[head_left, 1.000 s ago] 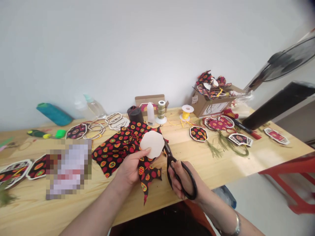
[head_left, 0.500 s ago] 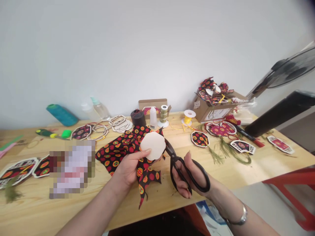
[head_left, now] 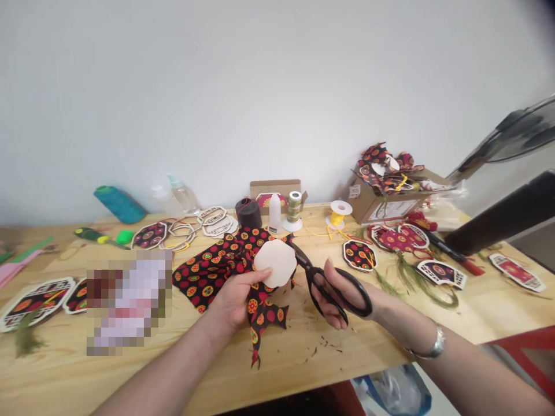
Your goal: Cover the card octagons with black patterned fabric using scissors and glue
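My left hand [head_left: 240,294] pinches a white scallop-edged card [head_left: 277,263] together with black fabric [head_left: 203,271] patterned in red and orange flowers. The thumb lies on the card's face; the other fingers are hidden behind it. A ragged tail of the cloth hangs below the card. In my right hand [head_left: 336,297] are black-handled scissors [head_left: 318,280], with fingers and thumb through the loops. Their blades point up and left to the card's right edge, where cloth sticks out. Whether the blades touch the cloth I cannot tell.
Dark fabric snippets [head_left: 325,346] lie below the scissors. Along the wall stand a teal thread cone [head_left: 119,204], a white squeeze bottle [head_left: 274,214], a yellow thread spool [head_left: 340,215] and a cardboard box [head_left: 381,208] of fabric pieces. Tasselled ornaments [head_left: 359,255] lie to the right.
The view has shifted slightly, so most things sit a little to the right. The scissor handles have swung up somewhat and their loops look nearer together. Both hands keep their holds.
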A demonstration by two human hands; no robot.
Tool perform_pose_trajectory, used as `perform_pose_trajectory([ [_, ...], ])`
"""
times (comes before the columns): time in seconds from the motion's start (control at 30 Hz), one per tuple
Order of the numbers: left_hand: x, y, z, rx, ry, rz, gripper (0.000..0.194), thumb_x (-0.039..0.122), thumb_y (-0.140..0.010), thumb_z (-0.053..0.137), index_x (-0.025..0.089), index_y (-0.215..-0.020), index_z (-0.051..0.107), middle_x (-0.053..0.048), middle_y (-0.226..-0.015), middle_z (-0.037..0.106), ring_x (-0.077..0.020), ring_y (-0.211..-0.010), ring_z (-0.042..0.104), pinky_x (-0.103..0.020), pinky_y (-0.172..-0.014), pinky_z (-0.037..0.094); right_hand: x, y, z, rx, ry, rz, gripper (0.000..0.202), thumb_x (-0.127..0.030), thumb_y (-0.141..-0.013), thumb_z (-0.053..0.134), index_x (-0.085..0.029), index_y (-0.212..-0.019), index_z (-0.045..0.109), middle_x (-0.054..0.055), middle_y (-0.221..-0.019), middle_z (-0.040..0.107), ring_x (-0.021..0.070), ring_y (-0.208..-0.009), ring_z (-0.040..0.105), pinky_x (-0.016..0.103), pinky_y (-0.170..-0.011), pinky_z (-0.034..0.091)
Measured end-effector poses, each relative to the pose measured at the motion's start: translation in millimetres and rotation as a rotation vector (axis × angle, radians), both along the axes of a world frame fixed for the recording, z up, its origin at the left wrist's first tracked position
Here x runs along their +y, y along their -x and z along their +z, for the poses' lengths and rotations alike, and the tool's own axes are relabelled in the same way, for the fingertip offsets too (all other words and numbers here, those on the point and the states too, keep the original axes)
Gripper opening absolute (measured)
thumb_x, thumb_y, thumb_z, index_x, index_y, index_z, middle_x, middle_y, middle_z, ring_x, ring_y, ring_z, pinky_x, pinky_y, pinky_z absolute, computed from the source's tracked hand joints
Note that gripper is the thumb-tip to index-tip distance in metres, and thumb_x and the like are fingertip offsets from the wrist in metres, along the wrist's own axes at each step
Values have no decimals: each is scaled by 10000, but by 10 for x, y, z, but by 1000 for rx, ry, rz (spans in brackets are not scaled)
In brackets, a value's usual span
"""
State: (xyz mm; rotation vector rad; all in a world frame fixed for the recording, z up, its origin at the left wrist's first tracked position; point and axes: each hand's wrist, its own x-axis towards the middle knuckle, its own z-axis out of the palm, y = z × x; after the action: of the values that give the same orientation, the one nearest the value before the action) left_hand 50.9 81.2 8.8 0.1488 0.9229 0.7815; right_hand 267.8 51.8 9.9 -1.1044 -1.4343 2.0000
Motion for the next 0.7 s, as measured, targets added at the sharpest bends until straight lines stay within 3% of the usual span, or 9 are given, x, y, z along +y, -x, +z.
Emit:
perform_pose_trajectory([
  [0.33, 9, 14, -50, 34, -13, 49, 411, -2, -826, 518, -41, -1232, 567, -192, -866, 761, -289, -865, 735, -408, -886, 571, 103, -75, 31, -82, -185, 57, 704, -820, -815, 212, -174, -722, 475, -60, -527, 419, 74, -400, 476, 189, -372, 376],
  [0.5, 18, 4, -3, 69, -31, 102, 436, -15, -816, 510, -26, -1249, 562, -184, -883, 761, -279, -830, 741, -392, -871, 578, 98, -68, 1, -72, -178, 87, 689, -809, -821, 224, -172, -759, 478, -63, -543, 428, 72, -403, 471, 188, -377, 378],
  [0.7, 23, 15, -24, 47, -7, 85, 427, -8, -808, 526, -31, -1232, 574, -193, -875, 759, -294, -818, 740, -405, -856, 586, 111, -48, 90, -100, -140, 79, 657, -789, -837, 253, -177, -754, 478, -58, -534, 436, 79, -431, 493, 187, -388, 384],
])
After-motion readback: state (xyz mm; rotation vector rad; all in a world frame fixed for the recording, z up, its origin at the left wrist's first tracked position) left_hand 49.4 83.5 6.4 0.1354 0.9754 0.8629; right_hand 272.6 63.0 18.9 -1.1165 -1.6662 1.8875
